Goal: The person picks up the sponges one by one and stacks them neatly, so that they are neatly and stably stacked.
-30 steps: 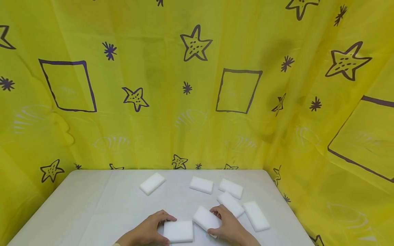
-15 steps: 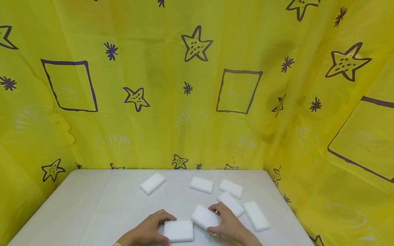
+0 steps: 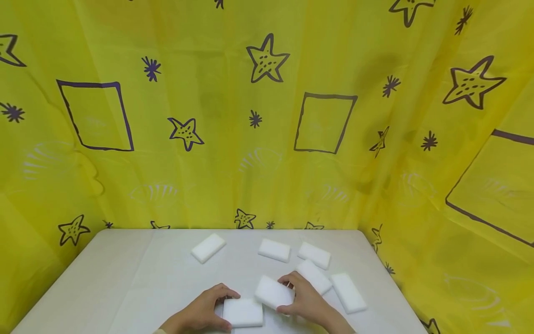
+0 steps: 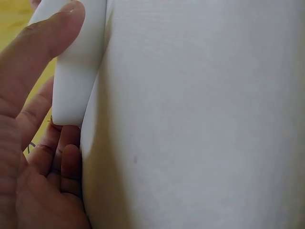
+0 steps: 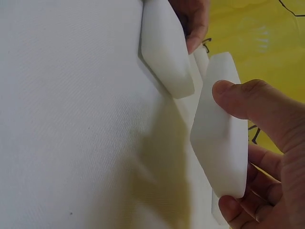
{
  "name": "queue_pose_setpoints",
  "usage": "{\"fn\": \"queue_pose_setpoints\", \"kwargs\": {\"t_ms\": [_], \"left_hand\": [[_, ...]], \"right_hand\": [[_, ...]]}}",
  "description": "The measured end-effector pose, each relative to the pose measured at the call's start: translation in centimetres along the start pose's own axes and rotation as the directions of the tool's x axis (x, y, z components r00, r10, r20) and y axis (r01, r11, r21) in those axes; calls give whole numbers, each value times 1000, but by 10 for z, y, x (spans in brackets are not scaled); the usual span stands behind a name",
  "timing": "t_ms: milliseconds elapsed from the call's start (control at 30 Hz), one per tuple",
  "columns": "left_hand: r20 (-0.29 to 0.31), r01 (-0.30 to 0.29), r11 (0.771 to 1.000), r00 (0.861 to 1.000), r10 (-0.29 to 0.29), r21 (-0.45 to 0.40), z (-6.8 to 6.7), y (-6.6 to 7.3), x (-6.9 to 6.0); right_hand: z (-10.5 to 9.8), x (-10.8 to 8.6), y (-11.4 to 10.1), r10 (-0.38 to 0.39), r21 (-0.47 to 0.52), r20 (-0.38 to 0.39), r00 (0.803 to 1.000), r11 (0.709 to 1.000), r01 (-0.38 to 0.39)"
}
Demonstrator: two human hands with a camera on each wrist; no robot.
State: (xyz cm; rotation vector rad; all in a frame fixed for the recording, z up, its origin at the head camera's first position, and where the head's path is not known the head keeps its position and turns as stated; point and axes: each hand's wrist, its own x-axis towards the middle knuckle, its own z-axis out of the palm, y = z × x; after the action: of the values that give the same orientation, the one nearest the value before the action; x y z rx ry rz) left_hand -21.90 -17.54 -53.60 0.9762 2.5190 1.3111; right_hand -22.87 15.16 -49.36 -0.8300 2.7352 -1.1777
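Observation:
My left hand [image 3: 204, 308] holds a white block [image 3: 244, 312] by its left end, thumb at the near side and fingers at the far side; the block lies flat on the table. In the left wrist view the thumb of the left hand [image 4: 35, 114] presses on the block's edge [image 4: 76, 86]. My right hand [image 3: 306, 299] pinches a second white block [image 3: 273, 292], tilted and raised off the table, near the first block's right corner. The right wrist view shows that block [image 5: 221, 138] between thumb and fingers of the right hand [image 5: 271, 148].
Several more white blocks lie on the pale table [image 3: 125, 278]: one at the back left [image 3: 208, 247], one at the back middle [image 3: 274, 250], others to the right [image 3: 348, 292]. A yellow patterned curtain [image 3: 217, 176] hangs behind and beside the table.
My right hand has moved slightly left and up with its block, which is now closer to the left hand's block. The left hand keeps its hold in place.

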Motion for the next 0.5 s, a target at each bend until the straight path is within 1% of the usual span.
{"fn": "queue_pose_setpoints", "kwargs": {"t_ms": [100, 333, 500], "left_hand": [[-4, 0, 1000, 1000, 0, -3, 0, -1, 0], [-11, -15, 1000, 1000, 15, 2, 1, -2, -1], [-10, 4, 1000, 1000, -4, -7, 1, -2, -1]], "right_hand": [[0, 1, -3, 1, 9, 6, 1000, 1000, -1], [4, 2, -5, -26, 28, -5, 1000, 999, 26], [6, 2, -5, -22, 61, 6, 1000, 998, 21]]}}
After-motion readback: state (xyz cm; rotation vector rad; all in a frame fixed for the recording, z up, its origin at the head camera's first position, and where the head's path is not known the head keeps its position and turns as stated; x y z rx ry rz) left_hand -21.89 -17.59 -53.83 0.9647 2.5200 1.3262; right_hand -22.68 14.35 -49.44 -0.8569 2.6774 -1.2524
